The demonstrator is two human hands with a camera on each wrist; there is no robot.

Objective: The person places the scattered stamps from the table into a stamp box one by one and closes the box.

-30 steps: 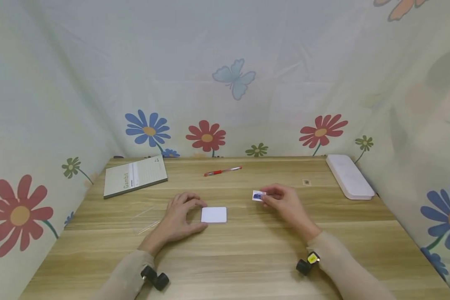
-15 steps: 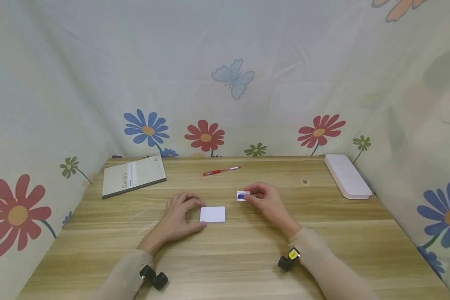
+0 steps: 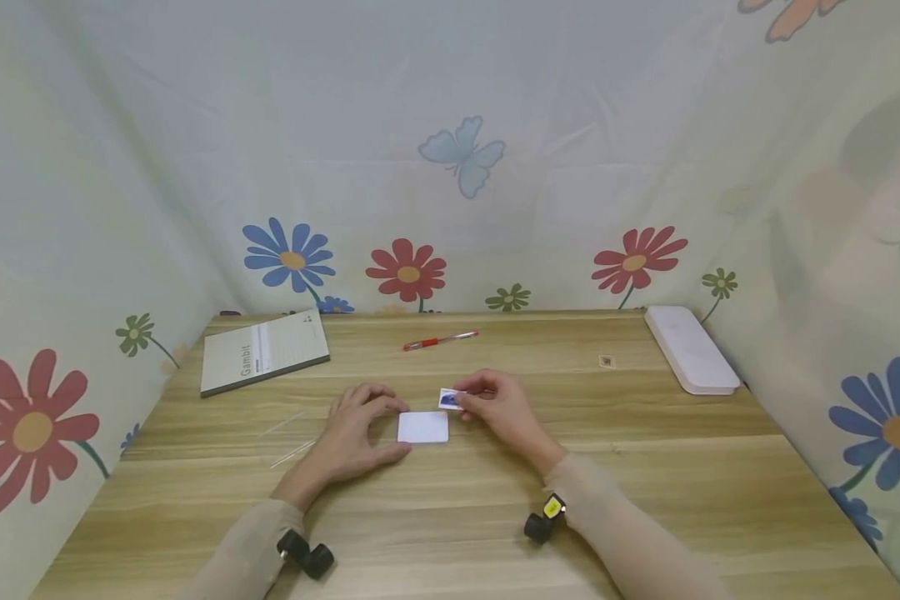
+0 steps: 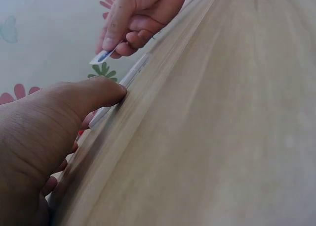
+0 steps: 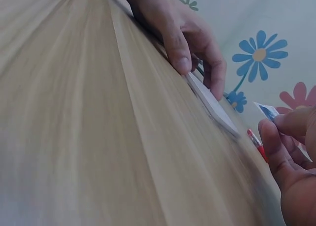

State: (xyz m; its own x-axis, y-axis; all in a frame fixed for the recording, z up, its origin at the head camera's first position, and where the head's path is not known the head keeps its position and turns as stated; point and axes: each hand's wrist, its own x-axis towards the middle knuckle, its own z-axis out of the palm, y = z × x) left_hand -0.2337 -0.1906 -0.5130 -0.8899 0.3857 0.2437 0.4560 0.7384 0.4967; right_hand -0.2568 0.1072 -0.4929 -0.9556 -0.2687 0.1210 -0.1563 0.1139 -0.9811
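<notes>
My right hand (image 3: 501, 410) pinches a small postage stamp (image 3: 448, 398) with a blue picture and white border between thumb and fingers. The stamp is held up near the far right corner of a thin white block (image 3: 422, 427) with rounded corners, lying flat on the table. In the left wrist view the stamp (image 4: 102, 57) appears above the block (image 4: 132, 72), apart from it. My left hand (image 3: 354, 437) steadies the block at its left end, thumb at the near corner and index finger at the far one. In the right wrist view the left hand (image 5: 182, 43) grips the block (image 5: 212, 105).
A notebook (image 3: 266, 352) lies at the back left and a red pen (image 3: 441, 341) at the back middle. Another small stamp-like piece (image 3: 607, 362) lies to the right, near a pale case (image 3: 692, 350). A clear plastic sheet (image 3: 281, 437) lies left of my left hand.
My right hand has carried the stamp leftward, from well right of the white block to its far right corner. My left hand stays in place on the block.
</notes>
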